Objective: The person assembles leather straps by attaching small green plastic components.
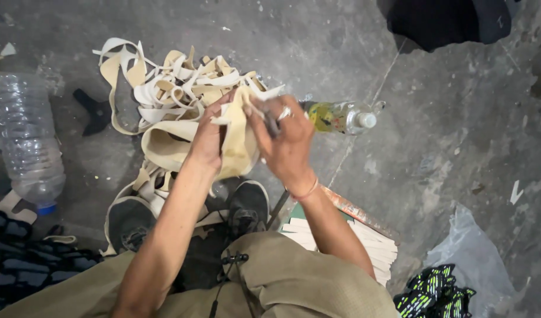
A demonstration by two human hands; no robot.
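holding the cream piece (238, 138) clamped in both grips, left hand (207, 141) and right hand (285, 141), you risk nicking your fingers with the tool (271, 125).

A pile of cut strips (176, 88) lies on the floor (447, 153) ahead of the shoes (247, 206); a large bottle (26, 135) lies left, a small bottle (341, 116) right.
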